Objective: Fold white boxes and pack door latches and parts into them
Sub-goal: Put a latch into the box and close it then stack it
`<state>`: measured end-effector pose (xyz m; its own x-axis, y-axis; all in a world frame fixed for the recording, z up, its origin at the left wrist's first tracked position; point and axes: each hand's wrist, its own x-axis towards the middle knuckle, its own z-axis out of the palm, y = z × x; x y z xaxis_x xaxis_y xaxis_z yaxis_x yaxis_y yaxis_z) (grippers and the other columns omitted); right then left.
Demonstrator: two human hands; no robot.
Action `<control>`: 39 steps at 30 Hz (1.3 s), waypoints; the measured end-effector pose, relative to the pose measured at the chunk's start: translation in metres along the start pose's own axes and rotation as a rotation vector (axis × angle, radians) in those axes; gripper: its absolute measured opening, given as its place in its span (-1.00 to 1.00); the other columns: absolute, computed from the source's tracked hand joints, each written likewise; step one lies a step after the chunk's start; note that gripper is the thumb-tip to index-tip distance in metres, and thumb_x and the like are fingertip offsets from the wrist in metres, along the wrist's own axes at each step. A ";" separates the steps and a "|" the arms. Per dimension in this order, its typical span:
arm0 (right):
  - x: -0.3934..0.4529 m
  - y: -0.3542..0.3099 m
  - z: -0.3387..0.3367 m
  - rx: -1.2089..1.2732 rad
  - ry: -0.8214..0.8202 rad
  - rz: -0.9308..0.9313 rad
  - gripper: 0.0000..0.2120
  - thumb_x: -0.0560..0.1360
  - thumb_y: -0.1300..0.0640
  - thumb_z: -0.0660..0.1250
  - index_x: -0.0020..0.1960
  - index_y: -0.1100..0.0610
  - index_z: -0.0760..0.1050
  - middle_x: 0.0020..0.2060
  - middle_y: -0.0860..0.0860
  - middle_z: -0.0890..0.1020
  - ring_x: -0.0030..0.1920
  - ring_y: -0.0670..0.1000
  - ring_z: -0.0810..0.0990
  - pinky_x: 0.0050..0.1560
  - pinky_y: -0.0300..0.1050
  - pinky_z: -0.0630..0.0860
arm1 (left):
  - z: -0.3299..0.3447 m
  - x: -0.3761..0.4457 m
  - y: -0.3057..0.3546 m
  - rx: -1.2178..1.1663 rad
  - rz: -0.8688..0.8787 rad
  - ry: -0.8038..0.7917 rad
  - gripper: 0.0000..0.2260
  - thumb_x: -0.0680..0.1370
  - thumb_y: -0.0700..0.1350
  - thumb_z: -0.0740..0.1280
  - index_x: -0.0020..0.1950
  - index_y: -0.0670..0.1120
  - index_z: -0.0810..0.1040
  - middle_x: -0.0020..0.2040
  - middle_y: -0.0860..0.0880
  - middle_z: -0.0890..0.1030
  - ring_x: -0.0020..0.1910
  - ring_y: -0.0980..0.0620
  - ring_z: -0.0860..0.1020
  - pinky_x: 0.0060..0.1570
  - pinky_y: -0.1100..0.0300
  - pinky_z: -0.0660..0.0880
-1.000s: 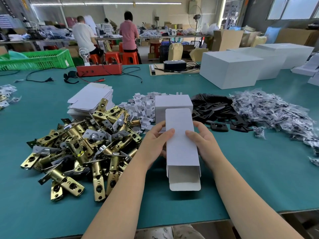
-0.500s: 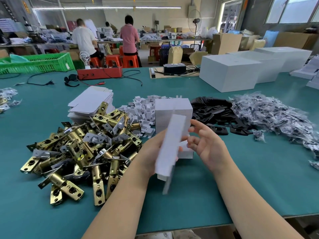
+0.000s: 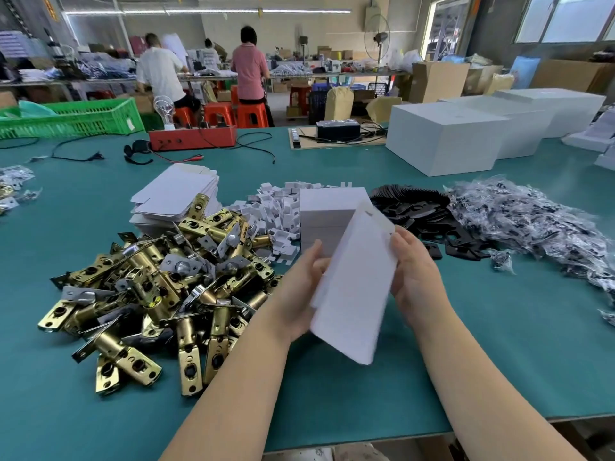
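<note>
Both of my hands hold a long white box (image 3: 356,287) tilted above the green table (image 3: 499,344). My left hand (image 3: 299,287) grips its left side from behind, fingers partly hidden. My right hand (image 3: 416,277) grips its right edge. A heap of brass door latches (image 3: 159,287) lies to the left. Behind it sits a stack of flat white box blanks (image 3: 176,194). A folded white box (image 3: 329,214) stands behind the held one, beside small white card inserts (image 3: 273,211). Black plates (image 3: 429,221) and bagged parts (image 3: 532,227) lie to the right.
Large white cartons (image 3: 446,138) stand at the back right. A red tester box (image 3: 193,138) with cables and a green crate (image 3: 70,118) sit at the back left. People work at far benches. The table's front edge runs just below my forearms.
The box was turned from flat on the table onto its edge, then round to show a broad face, now lifted and tilted. Both hands moved up with it.
</note>
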<state>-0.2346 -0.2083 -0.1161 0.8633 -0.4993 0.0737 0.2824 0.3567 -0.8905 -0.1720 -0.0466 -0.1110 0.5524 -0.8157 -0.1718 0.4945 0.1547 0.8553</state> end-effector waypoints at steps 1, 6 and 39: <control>0.001 0.000 -0.002 -0.012 0.060 -0.011 -0.85 0.58 0.08 0.25 0.12 0.10 0.41 -0.20 -0.08 0.63 -0.24 -0.08 0.58 -0.21 -0.11 0.56 | 0.003 -0.002 0.001 0.067 0.060 0.047 -0.47 0.50 0.32 0.16 0.21 -0.03 0.57 -0.08 -0.10 0.71 -0.14 -0.06 0.68 -0.24 0.13 0.59; -0.004 0.003 0.000 -0.229 0.010 -0.112 -0.84 0.58 0.14 0.26 -0.16 0.03 0.52 -0.37 -0.13 0.59 -0.36 -0.15 0.52 -0.36 -0.27 0.48 | 0.006 -0.003 -0.002 0.267 0.277 0.112 -0.58 0.44 0.17 0.41 0.27 0.17 0.49 0.08 -0.06 0.66 -0.02 -0.06 0.64 -0.07 0.01 0.60; -0.007 -0.001 0.001 -0.132 -0.236 0.037 -0.85 0.54 0.31 0.26 -0.13 0.10 0.46 -0.31 -0.07 0.61 -0.28 -0.10 0.57 -0.27 -0.28 0.52 | -0.001 -0.001 -0.002 0.259 0.304 0.118 -0.74 0.49 0.18 0.33 -0.01 0.06 0.68 -0.09 -0.04 0.65 -0.19 0.05 0.62 -0.36 0.15 0.54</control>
<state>-0.2409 -0.2041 -0.1153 0.9500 -0.2847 0.1286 0.2050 0.2574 -0.9443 -0.1727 -0.0452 -0.1132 0.7276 -0.6828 0.0660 0.1202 0.2216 0.9677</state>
